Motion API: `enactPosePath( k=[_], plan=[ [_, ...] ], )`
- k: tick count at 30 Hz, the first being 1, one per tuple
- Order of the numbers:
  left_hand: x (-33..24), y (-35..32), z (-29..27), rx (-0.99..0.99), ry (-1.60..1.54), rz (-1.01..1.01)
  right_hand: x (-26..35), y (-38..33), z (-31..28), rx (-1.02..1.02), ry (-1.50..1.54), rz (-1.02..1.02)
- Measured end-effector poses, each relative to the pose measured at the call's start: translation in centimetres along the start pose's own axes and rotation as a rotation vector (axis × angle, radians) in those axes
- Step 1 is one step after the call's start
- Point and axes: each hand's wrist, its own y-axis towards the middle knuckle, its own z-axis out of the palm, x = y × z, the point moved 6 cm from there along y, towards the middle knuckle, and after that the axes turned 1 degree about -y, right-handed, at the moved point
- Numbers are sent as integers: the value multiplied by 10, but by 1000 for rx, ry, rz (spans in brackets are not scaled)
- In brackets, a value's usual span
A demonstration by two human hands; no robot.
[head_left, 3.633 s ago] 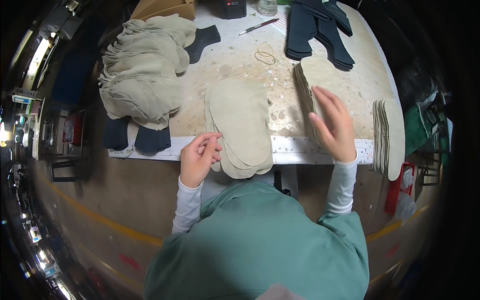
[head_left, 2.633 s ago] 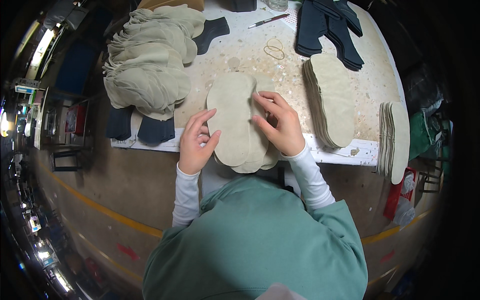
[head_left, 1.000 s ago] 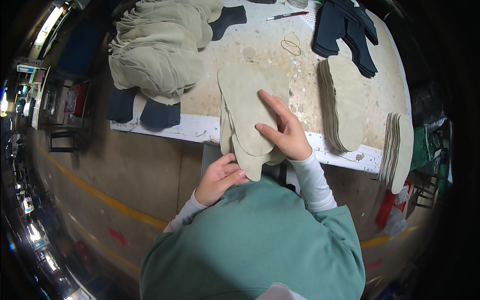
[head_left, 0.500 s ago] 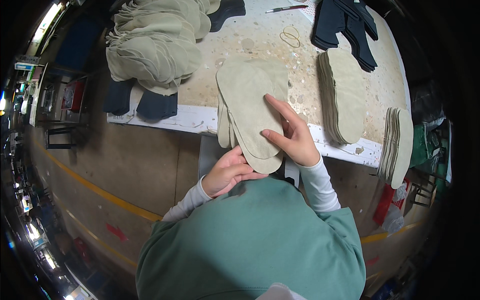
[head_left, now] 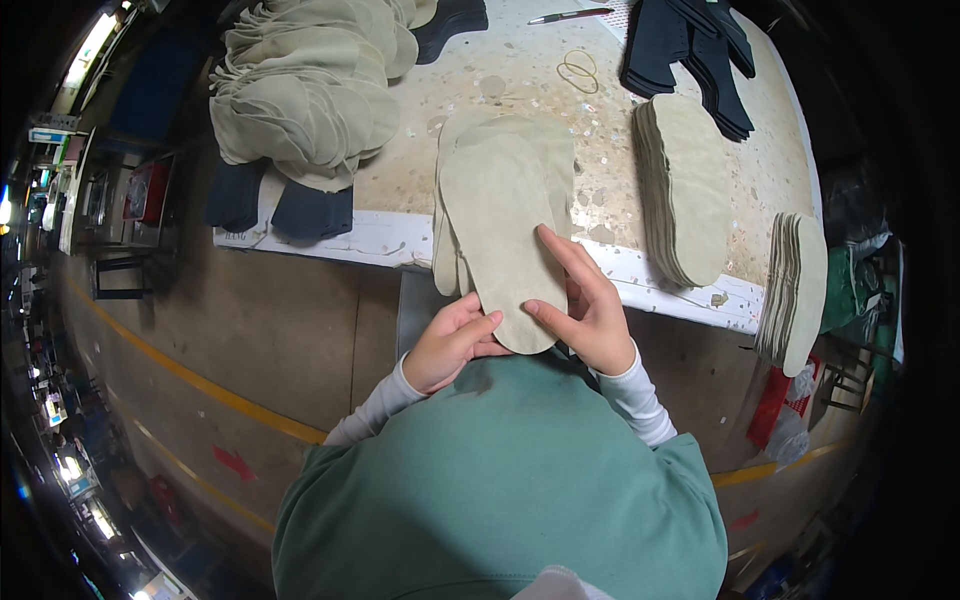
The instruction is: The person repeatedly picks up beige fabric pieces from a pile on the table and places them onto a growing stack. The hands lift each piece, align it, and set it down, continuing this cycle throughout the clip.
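Observation:
Beige insoles (head_left: 508, 215) lie lengthwise in front of me, their near ends reaching past the table's front edge. My left hand (head_left: 455, 342) grips the near end from the left, thumb on top and fingers underneath. On the other side, my right hand (head_left: 590, 308) holds the right edge, its thumb on the upper face and its fingers along the side. The top insole covers most of those under it, so how many are in my grip is hidden. More beige pieces (head_left: 447, 265) show below it at the left, resting on the table.
A neat stack of beige insoles (head_left: 690, 195) stands to the right, another (head_left: 793, 290) at the table's right edge. Loose beige insoles (head_left: 300, 100) heap at the left over dark pieces (head_left: 313, 208). Farther back are dark cut pieces (head_left: 690, 60), rubber bands (head_left: 578, 72) and a pen (head_left: 570, 16).
The top insole has slid toward me and now lines up with the one beneath. My right hand has moved nearer, and my left thumb has come onto the insole's upper face.

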Motion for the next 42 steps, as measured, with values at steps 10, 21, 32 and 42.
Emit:
enactPosePath(
  k=[10, 21, 32, 42],
  plan=[
    [0, 4, 14, 162, -150, -107, -10, 9, -35, -76, 344, 346],
    [-25, 19, 41, 184, 505, 64, 71, 53, -64, 150, -548, -354],
    [-48, 12, 7, -11, 480, 190, 37, 23, -180, -582, -211, -202],
    [-49, 15, 3, -58, 495, 208, -9, 11, -191, -633, -180, -154]
  ],
)
